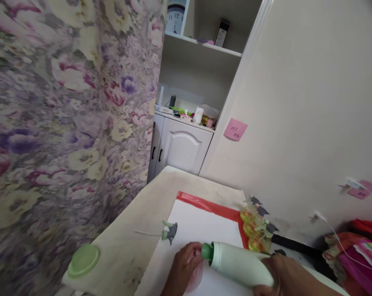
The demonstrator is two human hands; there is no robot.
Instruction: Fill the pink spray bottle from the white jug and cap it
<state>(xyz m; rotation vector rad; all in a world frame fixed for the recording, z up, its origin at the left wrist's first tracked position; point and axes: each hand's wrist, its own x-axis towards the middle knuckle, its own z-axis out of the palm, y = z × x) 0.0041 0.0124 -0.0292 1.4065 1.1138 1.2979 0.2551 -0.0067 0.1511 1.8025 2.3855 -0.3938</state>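
Note:
My left hand (184, 265) is closed around a clear pinkish bottle (196, 276) standing on the white sheet. My right hand (283, 273) grips a pale green flask (240, 263), tilted almost flat. The flask's darker green mouth (207, 251) points left and sits right at the top of the pinkish bottle; whether liquid runs out cannot be seen. Beyond my left hand lies a grey and green spray head (170, 232) with a thin tube stretching left. At the table's left corner rests a light green round lid (83, 260).
Several spray bottles with yellow liquid (257, 230) stand along the table's right edge. A white sheet (204, 222) with a red border covers part of the cream tabletop (136, 222). A flowered curtain (71, 107) hangs at left; a white cabinet (184, 148) stands behind. Bright fabrics (355, 255) lie right.

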